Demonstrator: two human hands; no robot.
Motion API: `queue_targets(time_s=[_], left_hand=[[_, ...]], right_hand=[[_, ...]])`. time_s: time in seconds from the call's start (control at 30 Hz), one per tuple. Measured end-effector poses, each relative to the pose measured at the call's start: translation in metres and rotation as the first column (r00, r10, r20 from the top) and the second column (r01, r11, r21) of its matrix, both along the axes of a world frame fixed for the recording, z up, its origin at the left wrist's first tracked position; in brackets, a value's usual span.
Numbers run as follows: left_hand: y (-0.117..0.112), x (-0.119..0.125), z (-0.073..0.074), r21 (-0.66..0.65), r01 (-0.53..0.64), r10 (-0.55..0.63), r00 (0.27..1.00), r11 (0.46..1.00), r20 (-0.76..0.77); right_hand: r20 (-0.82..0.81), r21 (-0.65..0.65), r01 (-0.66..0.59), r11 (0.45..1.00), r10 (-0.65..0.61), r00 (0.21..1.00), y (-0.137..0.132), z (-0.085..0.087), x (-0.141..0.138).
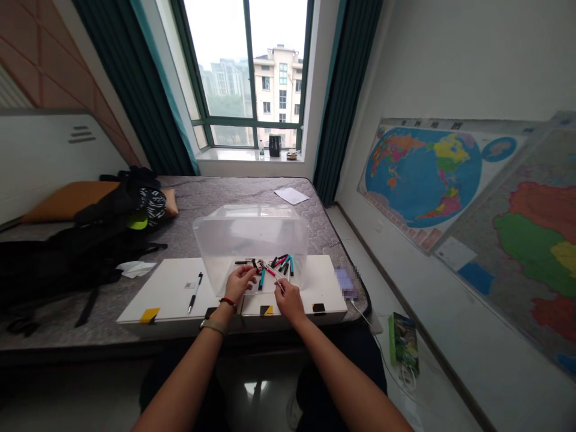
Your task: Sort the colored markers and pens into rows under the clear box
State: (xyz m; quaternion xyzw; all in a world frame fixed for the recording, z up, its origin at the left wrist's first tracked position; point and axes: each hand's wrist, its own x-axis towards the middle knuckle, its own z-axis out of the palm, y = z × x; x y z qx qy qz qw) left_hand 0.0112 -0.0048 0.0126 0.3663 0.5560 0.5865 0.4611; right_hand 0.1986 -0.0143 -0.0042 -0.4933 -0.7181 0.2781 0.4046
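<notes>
A clear plastic box (252, 234) lies on its side with its open side toward me. Inside it is a loose pile of pens and markers in black, red and teal, among them a teal marker (261, 279). My left hand (240, 284) reaches into the opening, fingers pinched together at the pile's left edge; what they hold is too small to make out. My right hand (289, 301) is closed around a slim, whitish pen (278, 280), which points up and left toward the pile. A black-and-white pen (195, 293) lies apart to the left.
White flat boxes (168, 282) with yellow and black tape sit under the plastic box, on a grey mattress (189, 195). To the left lie a crumpled tissue (135, 269) and a dark bag (58, 264). A blurred phone-like thing (345, 283) with a cable lies at right.
</notes>
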Motion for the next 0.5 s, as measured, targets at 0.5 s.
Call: queue_targets(time_s=[0.5], left_hand=[[-0.019, 0.008, -0.021, 0.241, -0.036, 0.086, 0.976, 0.970, -0.201]], right_hand=[[0.356, -0.019, -0.074, 0.997, 0.076, 0.932, 0.054, 0.045, -0.022]])
